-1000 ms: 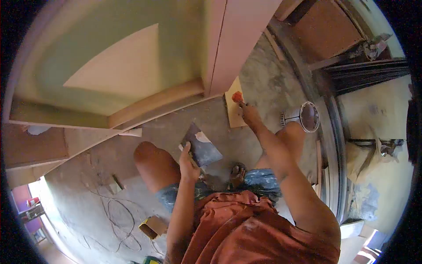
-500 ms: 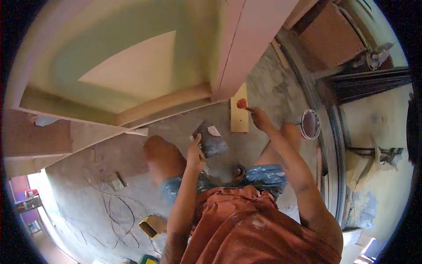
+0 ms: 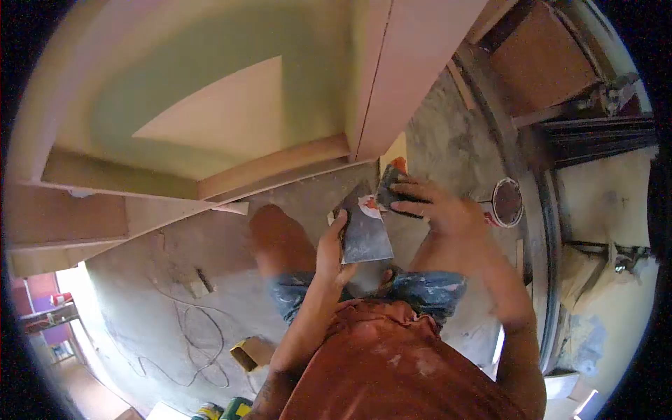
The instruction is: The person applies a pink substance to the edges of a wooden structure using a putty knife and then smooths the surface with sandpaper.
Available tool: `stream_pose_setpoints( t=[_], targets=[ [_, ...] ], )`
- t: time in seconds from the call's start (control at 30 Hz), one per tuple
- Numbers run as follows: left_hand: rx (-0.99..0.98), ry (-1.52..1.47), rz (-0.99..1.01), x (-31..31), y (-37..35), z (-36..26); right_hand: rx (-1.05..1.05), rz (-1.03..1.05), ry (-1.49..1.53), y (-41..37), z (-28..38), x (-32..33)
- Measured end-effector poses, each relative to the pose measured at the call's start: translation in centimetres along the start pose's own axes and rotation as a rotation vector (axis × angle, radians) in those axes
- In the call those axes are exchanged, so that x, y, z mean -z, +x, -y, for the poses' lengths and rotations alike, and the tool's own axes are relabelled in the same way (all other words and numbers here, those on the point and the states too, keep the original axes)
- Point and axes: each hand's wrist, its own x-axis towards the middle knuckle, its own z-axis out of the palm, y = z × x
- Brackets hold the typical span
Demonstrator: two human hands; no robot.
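Note:
My left hand (image 3: 331, 250) is closed on the edge of a dark flat metal plate (image 3: 367, 236), held between my knees. White filler with a red dab (image 3: 370, 205) sits on the plate's upper right edge. Close beside it, my right hand (image 3: 444, 210), blurred by motion, has its fingers across a dark flat scraper blade (image 3: 396, 192). An orange-red paste (image 3: 399, 165) shows at the blade's top edge, overlapping a yellowish wooden board (image 3: 394, 152) on the floor.
A paint-smeared bucket (image 3: 507, 203) stands right of my knee. A large wooden cabinet panel (image 3: 210, 105) rises ahead and left. Behind on the left lie a loose cable (image 3: 185, 336) and a yellow-edged box (image 3: 252, 353). Dark metal rails (image 3: 546, 231) run along the right.
My right hand has drawn back from the board toward the plate, and the scraper blade now shows in it. My left hand and the plate have shifted right, with red now on the filler.

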Motion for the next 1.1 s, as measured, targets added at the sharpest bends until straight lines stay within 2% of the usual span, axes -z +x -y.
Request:
stream_pose_setpoints(
  t=[0.03, 0.13, 0.17, 0.2, 0.23, 0.27, 0.3, 0.33, 0.37, 0.4, 0.47, 0.5, 0.57, 0.6, 0.67, 0.7, 0.77, 0.8, 0.83, 0.9, 0.93, 0.97, 1.03, 1.07, 1.1],
  targets=[
    [0.029, 0.039, -0.027, 0.4, -0.4, -0.4, 0.08, 0.096, -0.19, 0.0, -0.5, 1.3],
    [0.063, 0.137, -0.096, -2.6, -3.1, -2.5, 0.045, 0.148, -0.046, 0.9, 1.4, 6.8],
    [0.051, 0.166, -0.117, -4.6, -4.3, -3.3, 0.033, 0.137, -0.029, -0.3, 2.0, 6.7],
    [0.048, 0.176, -0.119, -7.2, -5.8, -4.2, -0.44, -0.237, 0.298, -2.1, 3.3, 5.6],
    [-0.064, 0.316, -0.277, -10.1, -7.2, -5.1, -0.899, -0.616, 0.621, -2.7, 5.4, 5.7],
    [-0.179, 0.451, -0.434, -12.9, -8.6, -5.7, -0.887, -0.624, 0.62, -1.8, 8.6, 7.2],
    [-0.188, 0.454, -0.426, -14.6, -10.0, -5.9, -0.975, -1.02, 1.035, -0.1, 12.4, 8.7],
    [-0.52, 1.054, -0.515, -15.4, -11.5, -5.9, -1.017, -1.419, 1.464, 1.3, 16.4, 10.1],
    [-0.857, 1.659, -0.576, -16.5, -13.7, -5.9, -1.073, -1.413, 1.454, 1.8, 20.1, 10.5],
    [-0.868, 1.665, -0.567, -18.9, -16.5, -6.3, -1.121, -1.409, 1.445, 2.3, 23.6, 10.8],
    [-0.693, 1.617, -0.447, -24.9, -21.5, -8.2, -1.121, -1.032, 0.527, 4.3, 30.3, 11.8],
    [-0.622, 1.589, -0.384, -28.1, -23.7, -9.4, -1.127, -1.445, 1.036, 8.3, 34.1, 15.3],
    [-0.469, 1.535, -0.262, -33.7, -28.3, -11.6, -1.053, -1.384, 1.315, 11.0, 38.3, 20.9],
    [-0.503, 1.524, -0.251, -35.3, -29.3, -12.5, -1.015, -1.382, 1.308, 12.4, 38.4, 22.6],
    [-0.766, 1.75, 0.154, -38.7, -33.1, -13.6, -0.979, -1.451, 1.186, 14.2, 40.2, 26.3],
    [-0.797, 1.736, 0.16, -39.9, -34.5, -14.7, -0.95, -1.447, 1.175, 15.1, 41.7, 28.8],
    [-0.837, 1.807, 0.504, -41.5, -37.5, -17.0, -0.933, -1.383, 1.16, 16.5, 44.8, 34.2],
    [-0.917, 1.992, 0.689, -43.5, -39.5, -18.0, -0.713, -1.499, 1.21, 17.2, 45.0, 35.6],
    [-0.933, 1.981, 0.685, -43.4, -40.4, -17.6, -0.704, -1.491, 1.201, 17.4, 44.9, 37.1],
    [-0.372, 1.688, 0.19, -42.7, -42.1, -16.7, -0.493, -1.714, 1.28, 17.1, 45.1, 39.6],
    [-0.385, 1.677, 0.197, -42.9, -42.0, -16.1, -0.442, -1.643, 1.36, 16.0, 44.3, 39.5],
    [-0.358, 1.149, 0.103, -43.4, -41.9, -15.1, -0.432, -1.633, 1.35, 15.2, 45.0, 39.1],
    [-0.247, 0.092, -0.055, -44.4, -41.2, -13.7, -0.209, -1.287, 0.954, 13.9, 46.2, 38.4],
    [-0.251, 0.047, 0.029, -44.5, -40.8, -13.4, -0.027, -1.039, 0.569, 13.9, 48.1, 39.9],
    [-0.252, 0.032, 0.038, -44.6, -40.4, -13.1, 0.136, -0.735, 0.512, 13.7, 48.9, 41.1]
  ],
)
